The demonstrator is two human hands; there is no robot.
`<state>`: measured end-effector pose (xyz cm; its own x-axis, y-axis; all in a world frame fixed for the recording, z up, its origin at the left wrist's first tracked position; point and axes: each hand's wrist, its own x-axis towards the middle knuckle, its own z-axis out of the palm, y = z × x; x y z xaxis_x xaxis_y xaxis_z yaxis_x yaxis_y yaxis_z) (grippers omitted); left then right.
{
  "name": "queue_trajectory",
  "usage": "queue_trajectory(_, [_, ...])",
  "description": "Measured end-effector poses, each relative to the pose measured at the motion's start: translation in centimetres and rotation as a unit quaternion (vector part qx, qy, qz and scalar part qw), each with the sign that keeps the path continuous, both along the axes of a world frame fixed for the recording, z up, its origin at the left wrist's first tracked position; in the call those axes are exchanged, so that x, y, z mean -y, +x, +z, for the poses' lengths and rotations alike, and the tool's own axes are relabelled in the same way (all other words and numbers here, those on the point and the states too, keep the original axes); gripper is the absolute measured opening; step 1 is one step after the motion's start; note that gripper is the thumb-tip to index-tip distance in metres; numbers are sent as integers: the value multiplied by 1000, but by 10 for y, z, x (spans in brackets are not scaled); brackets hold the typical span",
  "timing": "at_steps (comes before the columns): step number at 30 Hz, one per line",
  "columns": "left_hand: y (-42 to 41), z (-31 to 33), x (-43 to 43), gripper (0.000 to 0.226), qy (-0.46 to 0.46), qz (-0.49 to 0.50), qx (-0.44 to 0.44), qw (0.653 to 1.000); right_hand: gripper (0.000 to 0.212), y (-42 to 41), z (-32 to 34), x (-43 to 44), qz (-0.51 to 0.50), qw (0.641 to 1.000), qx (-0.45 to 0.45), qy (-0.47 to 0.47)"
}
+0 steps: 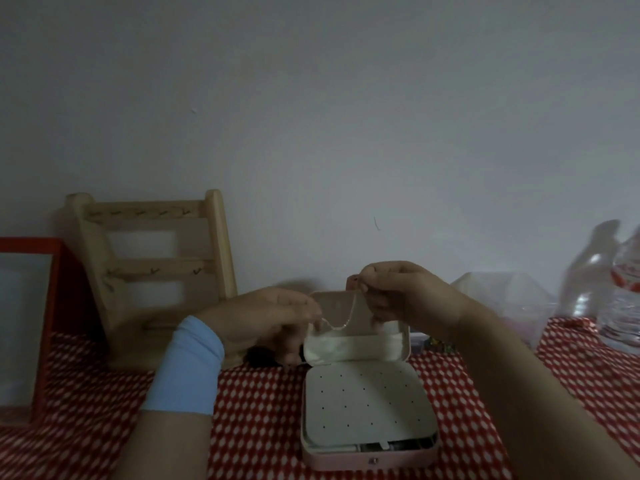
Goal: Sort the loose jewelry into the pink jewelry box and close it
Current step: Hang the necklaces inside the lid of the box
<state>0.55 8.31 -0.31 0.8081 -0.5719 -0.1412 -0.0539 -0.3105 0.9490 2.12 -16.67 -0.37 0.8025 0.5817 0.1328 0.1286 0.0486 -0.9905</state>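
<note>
The pink jewelry box (370,460) stands open on the red-and-white cloth, its lid upright with a cream pocket inside. A cream panel with small holes (363,407) covers the base. A thin silver chain (341,322) hangs in a curve in front of the lid. My left hand (266,317) pinches one end of the chain at the lid's left edge. My right hand (398,292) pinches the other end higher up, above the lid's top edge.
A wooden jewelry rack (152,271) leans at the back left beside a red-framed panel (31,317). A clear plastic container (502,296) and a water bottle (620,292) stand at the right. A dark small object (259,356) lies behind the box's left side.
</note>
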Motion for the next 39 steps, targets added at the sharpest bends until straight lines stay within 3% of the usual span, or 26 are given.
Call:
queue_trajectory(3, [0, 0, 8, 35, -4, -40, -33, 999, 24, -4, 2, -6, -43, 997, 49, -35])
queue_trajectory(7, [3, 0, 25, 48, -35, -4, 0, 999, 28, -8, 4, -13, -72, 988, 98, -89])
queue_trajectory(12, [6, -2, 34, 15, -27, 55, 75, 995, 27, -10, 6, -15, -122, 979, 101, -125])
queue_trajectory(15, [8, 0, 26, 14, -158, 51, 13, 986, 35, -9, 5, -11, -116, 978, 97, -142])
queue_trajectory(19, [10, 2, 14, 25, -370, 62, -74, 924, 32, -6, 0, -4, -75, 980, 83, -167])
queue_trajectory(24, [13, -1, 9, 29, -453, 113, -71, 882, 23, -5, -1, -6, -64, 977, 103, -173])
queue_trajectory(27, [15, -1, 9, 24, -415, 95, -31, 904, 16, -4, 1, -10, -63, 956, 165, -235])
queue_trajectory(31, [11, 1, 16, 31, -189, 101, 92, 972, 19, -10, 6, -21, -87, 924, 230, -291])
queue_trajectory(34, [8, 1, 20, 32, -59, 84, 135, 985, 15, -14, 8, -23, -109, 909, 265, -304])
queue_trajectory(39, [8, -3, 23, 37, -6, 66, 141, 988, 12, -11, 5, -23, -173, 889, 303, -296])
